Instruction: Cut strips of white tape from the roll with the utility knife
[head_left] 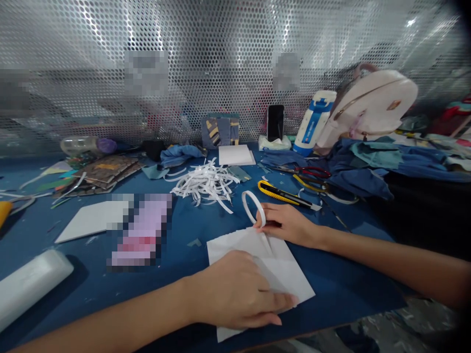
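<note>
Head view, as I see it from my station: two bare hands at work over a blue table (pixel 180 240). My left hand (pixel 235 289) lies over a sheet of white paper (pixel 285 269) near the table's front edge, index finger extended along it; I cannot tell whether the thumb grips the sheet's near edge. My right hand (pixel 281 220), apart from the left, pinches a white strip (pixel 262 216) between thumb and fingers at the sheet's far edge, the strip curling upward in a loop. Just beyond the right hand lies a yellow and black cutter (pixel 277 192), blade pointing right. Farther back, left of the cutter, I note a tangled pile of white strips (pixel 206 182); behind it, a small stack of paper (pixel 236 155). A phone (pixel 275 122) and a bottle (pixel 314 122) stand at the rear, with a pale backpack (pixel 379 103) to their right.
</note>
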Motion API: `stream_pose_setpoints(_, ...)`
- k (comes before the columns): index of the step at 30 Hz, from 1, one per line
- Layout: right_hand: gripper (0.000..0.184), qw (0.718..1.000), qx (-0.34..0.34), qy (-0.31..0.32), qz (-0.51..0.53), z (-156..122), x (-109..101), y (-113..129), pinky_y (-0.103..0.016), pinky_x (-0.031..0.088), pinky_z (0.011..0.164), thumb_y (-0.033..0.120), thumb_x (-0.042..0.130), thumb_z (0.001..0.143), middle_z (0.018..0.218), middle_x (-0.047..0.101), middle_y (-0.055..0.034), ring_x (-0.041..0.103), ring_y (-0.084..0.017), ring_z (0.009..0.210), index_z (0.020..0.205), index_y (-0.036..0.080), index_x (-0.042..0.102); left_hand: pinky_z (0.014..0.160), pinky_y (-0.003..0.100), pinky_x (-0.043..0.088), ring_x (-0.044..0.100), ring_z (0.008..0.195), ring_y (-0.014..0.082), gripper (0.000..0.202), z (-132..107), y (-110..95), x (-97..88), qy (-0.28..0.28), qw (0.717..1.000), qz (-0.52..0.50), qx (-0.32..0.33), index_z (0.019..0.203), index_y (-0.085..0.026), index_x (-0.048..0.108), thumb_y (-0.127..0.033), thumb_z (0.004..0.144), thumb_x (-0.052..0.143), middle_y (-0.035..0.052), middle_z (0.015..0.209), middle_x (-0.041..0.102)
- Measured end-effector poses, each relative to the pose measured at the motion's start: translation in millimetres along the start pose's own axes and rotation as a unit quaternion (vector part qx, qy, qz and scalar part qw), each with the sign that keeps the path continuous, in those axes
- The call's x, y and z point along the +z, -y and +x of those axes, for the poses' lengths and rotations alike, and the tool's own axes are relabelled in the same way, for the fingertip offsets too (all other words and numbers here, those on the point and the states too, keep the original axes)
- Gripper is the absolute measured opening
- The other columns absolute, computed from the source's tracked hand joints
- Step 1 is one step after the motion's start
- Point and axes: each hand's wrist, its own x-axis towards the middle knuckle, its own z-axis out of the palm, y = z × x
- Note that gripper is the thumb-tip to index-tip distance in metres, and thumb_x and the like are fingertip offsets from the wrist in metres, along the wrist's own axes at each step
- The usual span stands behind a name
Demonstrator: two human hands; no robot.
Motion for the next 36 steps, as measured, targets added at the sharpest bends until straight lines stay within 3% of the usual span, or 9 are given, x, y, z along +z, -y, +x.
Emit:
stream_pose_setpoints(9, 0.016, 1.000, 0.025, 0.015, -0.004, -0.7, 3.3, -3.5, -0.029, 0.051, 0.076, 0.032, 0.061, 0.096, 0.100, 0.065, -0.0060, 0.067, -0.020, 0.087, 0.098, 0.018, 0.070, 0.054, 0.035, 0.032, 0.057, 0.056, 0.0172, 0.034, -0.7, 0.1, 1.0, -0.005, 1.000, 0.001, -0.005, 0.129, -0.024, 0.060, -0.042, 0.102, 0.052, -0.0053, 0.065, 0.064)
stream_pose_setpoints(29, 0.012, 1.000, 0.025, 0.018, -0.001, 1.2, 3.6, -1.7, -0.029, 0.051, 0.074, 0.027, 0.063, 0.094, 0.098, 0.065, -0.0057, 0.068, -0.020, 0.084, 0.096, 0.017, 0.070, 0.054, 0.033, 0.033, 0.058, 0.056, 0.0160, 0.033, -0.3, -0.9, -0.8, 0.012, 1.000, 0.005, -0.005, 0.129, -0.029, 0.061, -0.045, 0.102, 0.051, -0.0049, 0.062, 0.063)
stream_pose_setpoints(32, 0.012, 1.000, 0.018, 0.015, 0.002, 1.0, 3.7, -2.0, -0.029, 0.051, 0.075, 0.027, 0.063, 0.094, 0.097, 0.065, -0.0058, 0.068, -0.020, 0.084, 0.096, 0.018, 0.070, 0.054, 0.032, 0.031, 0.058, 0.055, 0.0162, 0.036, -0.3, 5.5, -6.2, 0.036, 0.998, 0.048, -0.018, 0.130, -0.032, 0.060, -0.049, 0.100, 0.053, -0.0045, 0.062, 0.064)
stream_pose_setpoints(36, 0.010, 1.000, 0.015, 0.012, -0.004, 1.7, 3.9, -1.9, -0.030, 0.051, 0.075, 0.025, 0.063, 0.094, 0.098, 0.066, -0.0064, 0.068, -0.021, 0.085, 0.095, 0.018, 0.070, 0.054, 0.031, 0.033, 0.066, 0.068, 0.0167, 0.035, -2.0, 25.0, -15.6, 0.054, 0.991, 0.105, -0.060, 0.132, -0.024, 0.057, -0.040, 0.101, 0.053, -0.0005, 0.077, 0.071)
